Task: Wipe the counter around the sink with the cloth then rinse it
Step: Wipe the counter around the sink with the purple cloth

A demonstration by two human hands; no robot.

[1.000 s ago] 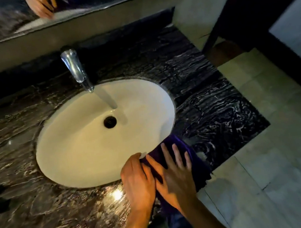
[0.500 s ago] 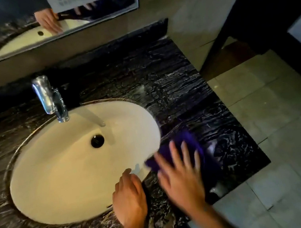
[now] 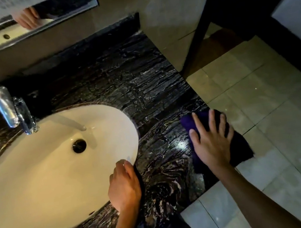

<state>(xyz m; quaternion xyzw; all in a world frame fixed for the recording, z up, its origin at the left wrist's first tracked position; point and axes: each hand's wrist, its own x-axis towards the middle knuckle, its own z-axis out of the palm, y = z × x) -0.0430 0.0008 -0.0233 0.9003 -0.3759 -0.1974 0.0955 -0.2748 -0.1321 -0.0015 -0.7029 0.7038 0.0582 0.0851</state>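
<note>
Right hand: the right hand is lying flat on the purple cloth with its fingers spread wide. It is pressing down on it, not pinching or gripping it.
Cloth: the cloth is sitting at the right edge of the dark stone counter, well apart from the sink. Part of it is hanging out past the edge, over the pale floor tiles.
Left hand: the left hand is resting on the near right rim of the sink, fingers curled loosely down. It is holding nothing.
Sink: the white oval bowl is sitting in the counter, with a dark drain in the middle.
Tap: the shiny tap is standing at the back left of the sink. Water is running out of it into the bowl.
Mirror: the mirror on the wall is showing a hand and the bowl.
</note>
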